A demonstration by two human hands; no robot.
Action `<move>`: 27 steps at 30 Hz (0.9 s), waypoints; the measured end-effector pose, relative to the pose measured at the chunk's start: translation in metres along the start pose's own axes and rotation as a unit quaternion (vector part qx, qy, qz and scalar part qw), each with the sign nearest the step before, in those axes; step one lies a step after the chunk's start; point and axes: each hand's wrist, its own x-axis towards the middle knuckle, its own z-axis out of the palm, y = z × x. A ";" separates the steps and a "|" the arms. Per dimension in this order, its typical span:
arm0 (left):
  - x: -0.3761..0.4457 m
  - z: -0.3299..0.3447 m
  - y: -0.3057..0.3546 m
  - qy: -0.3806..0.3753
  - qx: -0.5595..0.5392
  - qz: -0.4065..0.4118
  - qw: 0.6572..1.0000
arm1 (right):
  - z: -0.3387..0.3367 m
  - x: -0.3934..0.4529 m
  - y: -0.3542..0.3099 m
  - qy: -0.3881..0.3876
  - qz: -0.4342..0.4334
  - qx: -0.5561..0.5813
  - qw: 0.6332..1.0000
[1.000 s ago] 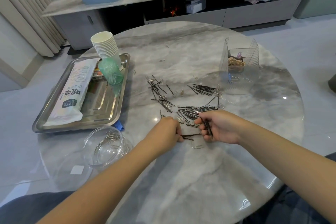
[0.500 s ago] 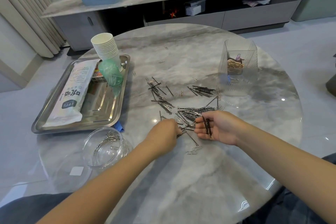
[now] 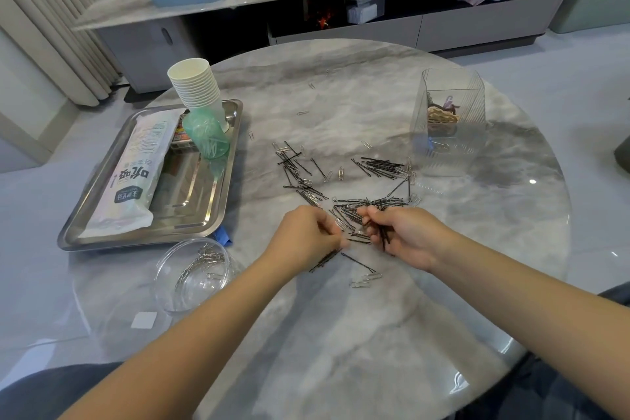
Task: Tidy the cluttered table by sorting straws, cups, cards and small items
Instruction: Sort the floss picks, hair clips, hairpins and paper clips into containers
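Black hairpins [image 3: 380, 165] and silver paper clips [image 3: 341, 173] lie mixed in a scatter on the round marble table [image 3: 341, 334]. My right hand [image 3: 405, 235] lies palm up at the near edge of the scatter and holds a small bunch of hairpins [image 3: 384, 238] in its curled fingers. My left hand [image 3: 306, 239] is just left of it, fingers curled, pinching at hairpins on the table; its fingertips are hidden. A few hairpins [image 3: 325, 259] and two paper clips [image 3: 366, 280] lie just in front of my hands.
A round clear bowl [image 3: 191, 276] with paper clips stands at the near left. A steel tray [image 3: 102, 228] holds a straw pack [image 3: 136, 177], a green cup [image 3: 206, 136] and stacked paper cups [image 3: 194, 85]. A clear square container [image 3: 450, 119] stands at the right.
My right hand has closed its fingers over the hairpins that lay on its open palm. My left hand has shifted slightly toward the pile. The camera has tipped down a little.
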 end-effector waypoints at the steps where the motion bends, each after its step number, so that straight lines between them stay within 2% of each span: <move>1: 0.000 -0.002 -0.003 -0.008 0.059 -0.001 0.998 | -0.001 0.001 -0.001 0.008 0.011 -0.001 1.000; 3: 0.000 -0.001 -0.007 -0.035 0.132 -0.006 0.991 | -0.002 0.002 -0.001 0.009 0.035 0.007 0.999; 6: 0.000 0.007 -0.006 -0.072 0.182 -0.021 0.981 | 0.001 -0.001 -0.001 -0.009 0.060 -0.001 0.998; 9: -0.003 0.011 -0.003 -0.097 0.252 -0.001 0.963 | -0.001 -0.005 -0.002 -0.019 0.058 -0.015 0.998; 16: -0.016 0.019 -0.003 -0.086 0.434 0.068 0.894 | -0.006 -0.007 -0.003 -0.001 0.047 -0.027 0.999; 17: -0.014 0.016 -0.003 -0.095 0.433 0.061 0.895 | -0.006 -0.008 -0.002 -0.001 0.046 -0.029 0.999; 21: -0.006 -0.001 -0.002 -0.104 0.274 0.034 0.956 | -0.001 -0.009 0.003 0.001 0.041 -0.037 0.998; 24: -0.002 -0.007 0.006 -0.071 0.154 0.041 0.985 | 0.003 -0.008 0.004 -0.049 0.052 0.016 0.997; 27: -0.003 -0.001 0.016 -0.054 0.098 0.030 0.993 | 0.009 -0.007 0.007 -0.104 0.066 0.078 0.989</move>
